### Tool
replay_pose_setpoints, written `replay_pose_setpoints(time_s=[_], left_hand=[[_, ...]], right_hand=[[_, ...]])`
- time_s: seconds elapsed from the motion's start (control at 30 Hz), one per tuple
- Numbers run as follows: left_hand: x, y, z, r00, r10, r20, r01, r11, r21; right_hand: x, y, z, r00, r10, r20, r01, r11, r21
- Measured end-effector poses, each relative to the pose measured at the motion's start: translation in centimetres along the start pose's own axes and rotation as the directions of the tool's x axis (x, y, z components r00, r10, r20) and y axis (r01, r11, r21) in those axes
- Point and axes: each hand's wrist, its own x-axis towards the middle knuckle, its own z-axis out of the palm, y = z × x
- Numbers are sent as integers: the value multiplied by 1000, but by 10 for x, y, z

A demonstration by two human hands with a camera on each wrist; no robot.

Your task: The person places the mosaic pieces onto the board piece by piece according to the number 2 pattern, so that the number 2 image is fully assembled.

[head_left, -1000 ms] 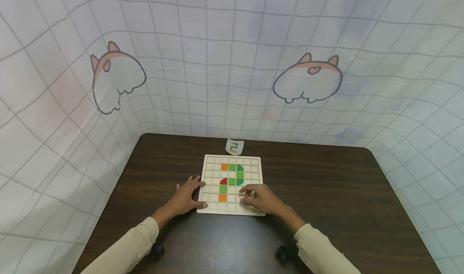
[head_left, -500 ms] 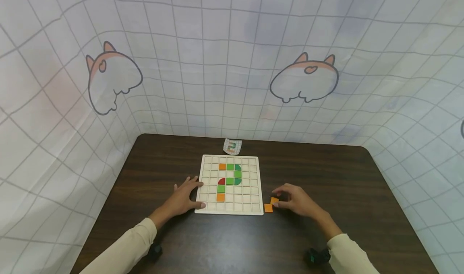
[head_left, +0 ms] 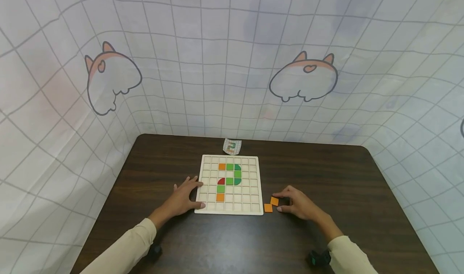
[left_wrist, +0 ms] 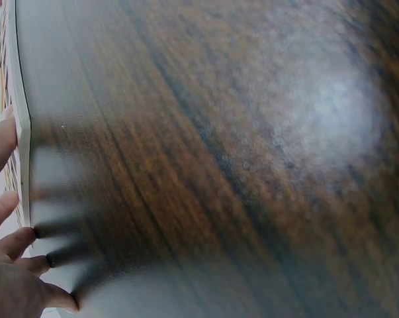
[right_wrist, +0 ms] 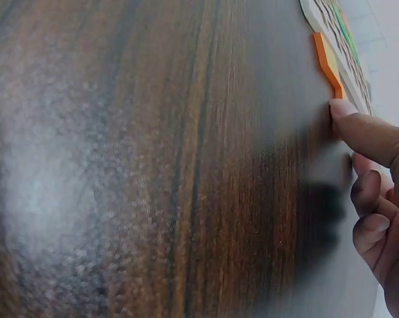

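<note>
In the head view, my left hand (head_left: 181, 199) rests on the left edge of the cream grid board (head_left: 246, 205), its thumb and fingertips touching the rim. Set in the board are orange, green and dark green tiles, plus one red tile (head_left: 221, 181) with a rounded corner. Right of the board, two orange square tiles lie on the table: a nearer one (head_left: 268, 208) and a farther one (head_left: 274, 201). My right hand (head_left: 299, 203) is beside the farther tile, thumb and index fingertip spread apart near it. The right wrist view shows the thumb (right_wrist: 364, 132) close to the orange tiles.
A small pattern card (head_left: 232, 147), printed with a coloured figure, lies behind the board. The dark wooden table (head_left: 326, 165) extends to both sides. A white grid-patterned cloth (head_left: 217, 64) hangs behind and around it.
My right hand has moved from over the board rightward to the orange tiles. Since half a second ago its thumb has shifted slightly off the farther tile. My left hand keeps its place.
</note>
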Motion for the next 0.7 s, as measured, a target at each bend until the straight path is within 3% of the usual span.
replay_pose_setpoints(time_s=[0.3, 0.7], left_hand=[[0, 1, 0, 1000, -4, 0, 4, 1000, 1], [-1, 1, -1, 1000, -1, 5, 1, 1000, 9]], right_hand=[[0, 1, 3, 999, -32, -31, 31, 999, -23], [3, -2, -1, 999, -40, 24, 41, 998, -37]])
